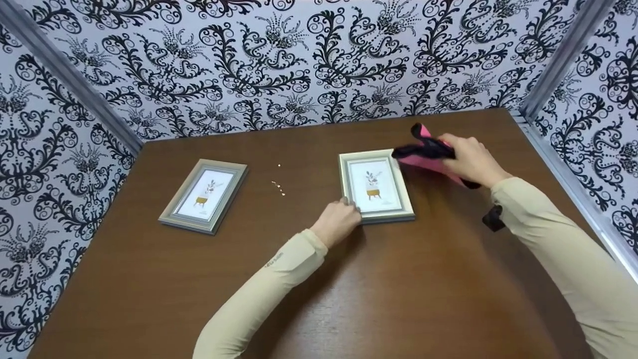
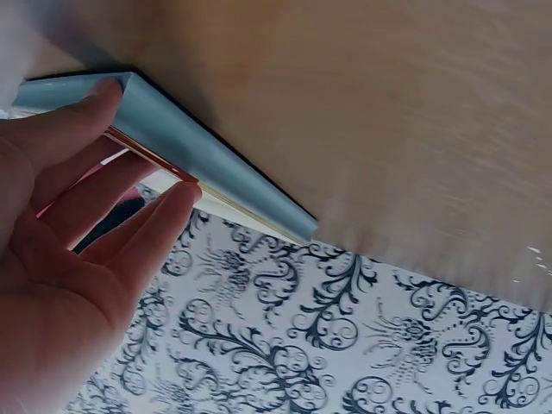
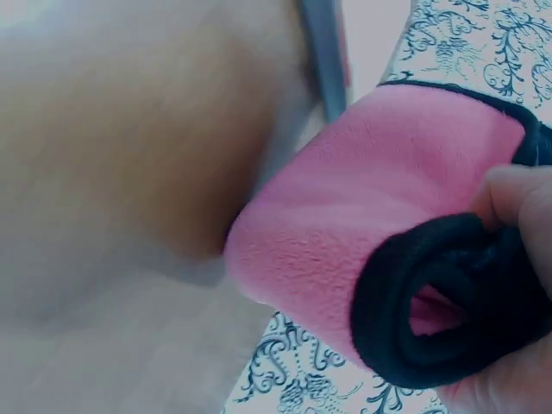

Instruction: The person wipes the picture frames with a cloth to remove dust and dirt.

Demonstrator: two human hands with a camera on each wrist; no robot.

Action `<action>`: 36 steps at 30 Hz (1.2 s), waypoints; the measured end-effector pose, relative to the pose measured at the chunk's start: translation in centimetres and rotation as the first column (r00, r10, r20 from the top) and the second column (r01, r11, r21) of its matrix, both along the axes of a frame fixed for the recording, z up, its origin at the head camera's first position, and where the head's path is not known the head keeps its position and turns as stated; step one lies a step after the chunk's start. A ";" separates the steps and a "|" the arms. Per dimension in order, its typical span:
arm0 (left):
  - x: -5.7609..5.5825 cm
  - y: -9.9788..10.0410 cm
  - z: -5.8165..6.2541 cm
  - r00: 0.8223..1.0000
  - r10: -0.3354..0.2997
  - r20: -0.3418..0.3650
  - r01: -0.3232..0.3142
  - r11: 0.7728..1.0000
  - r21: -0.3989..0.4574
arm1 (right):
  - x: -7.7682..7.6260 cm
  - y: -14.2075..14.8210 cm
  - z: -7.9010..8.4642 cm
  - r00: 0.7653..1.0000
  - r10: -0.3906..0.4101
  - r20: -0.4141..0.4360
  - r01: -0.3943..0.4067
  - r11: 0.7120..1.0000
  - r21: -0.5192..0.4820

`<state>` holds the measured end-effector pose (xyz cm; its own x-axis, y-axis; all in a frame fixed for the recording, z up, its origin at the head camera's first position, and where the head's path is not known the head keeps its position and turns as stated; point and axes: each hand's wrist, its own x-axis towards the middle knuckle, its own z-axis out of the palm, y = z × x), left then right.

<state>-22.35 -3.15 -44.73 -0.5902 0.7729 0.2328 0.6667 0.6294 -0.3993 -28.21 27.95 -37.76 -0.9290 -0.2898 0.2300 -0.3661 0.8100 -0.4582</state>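
Note:
My left hand [image 1: 337, 221] grips the near left corner of a cream picture frame [image 1: 405, 194], which lies face up with a print of a plant in a yellow pot. In the left wrist view, the thumb presses the frame's blue-grey side [image 2: 185, 142] while the fingers sit at its front edge. A pink cloth with black edging [image 3: 319, 207] is bunched in my right hand [image 1: 473, 158]. Part of the cloth touches or overhangs the frame's far right corner; which of these, I cannot tell.
A second, similar picture frame [image 1: 232, 195] lies at the left of the brown table [image 1: 269, 299]. Small pale bits [image 1: 279, 187] are scattered between the two frames. Patterned walls [image 1: 279, 60] with metal posts [image 1: 568, 55] enclose the back and sides.

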 end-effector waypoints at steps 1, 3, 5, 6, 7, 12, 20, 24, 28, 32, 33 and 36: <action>0.2 0.1 -0.1 1.000 -0.010 -0.027 0.010 1.000 -0.015 | -0.2 -0.3 0.2 1.000 -0.022 -0.007 0.022 1.000 -0.014; 0.6 0.3 -0.2 0.997 -0.032 -0.075 0.029 0.999 -0.033 | -0.6 -1.0 0.4 0.998 -0.053 -0.020 0.053 0.998 -0.033; 0.9 0.4 -0.3 0.994 -0.043 -0.101 0.039 0.998 -0.038 | -1.0 -2.0 0.3 0.997 -0.074 -0.017 0.074 0.997 -0.037; 1.1 0.5 -0.3 0.995 -0.044 -0.092 0.041 0.999 -0.032 | -1.3 -2.6 0.1 0.997 -0.075 -0.012 0.075 0.997 -0.028; 1.1 0.5 -0.3 0.997 -0.037 -0.070 0.036 0.999 -0.025 | -1.5 -3.3 -0.2 0.997 -0.073 -0.003 0.073 0.997 -0.017; 1.0 0.7 0.0 0.989 0.047 0.143 -0.051 0.998 0.022 | -2.2 -6.7 -2.7 0.998 0.016 0.059 -0.022 0.996 0.091; 0.2 0.9 0.3 0.961 0.181 0.207 -0.180 0.983 -0.022 | -2.4 -9.2 -5.6 0.989 0.145 -0.018 -0.130 0.930 0.345; -0.2 0.9 0.7 0.949 0.181 0.260 -0.175 0.984 -0.047 | -2.8 -10.0 -5.8 0.990 0.142 -0.024 -0.118 0.894 0.431; -0.6 0.8 0.9 0.941 0.131 0.311 -0.116 0.991 -0.066 | -3.2 -10.9 -5.8 0.990 0.136 -0.038 -0.105 0.892 0.439; -1.0 0.6 0.9 0.940 0.089 0.330 -0.066 0.995 -0.080 | -3.6 -12.2 -5.5 0.992 0.123 -0.034 -0.100 0.913 0.394; -1.1 0.5 0.9 0.942 0.075 0.328 -0.052 0.995 -0.079 | -3.7 -12.6 -5.3 0.992 0.124 -0.024 -0.106 0.921 0.375; -1.3 0.4 0.7 0.950 0.026 0.310 -0.006 0.998 -0.066 | -4.0 -13.8 -5.0 0.985 0.167 0.035 -0.169 0.939 0.300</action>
<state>-23.66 -2.79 -43.99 -0.6382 0.7697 -0.0127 0.7538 0.6215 -0.2134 -32.17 14.18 -42.77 -0.8625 -0.4962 0.0999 -0.5058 0.8377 -0.2062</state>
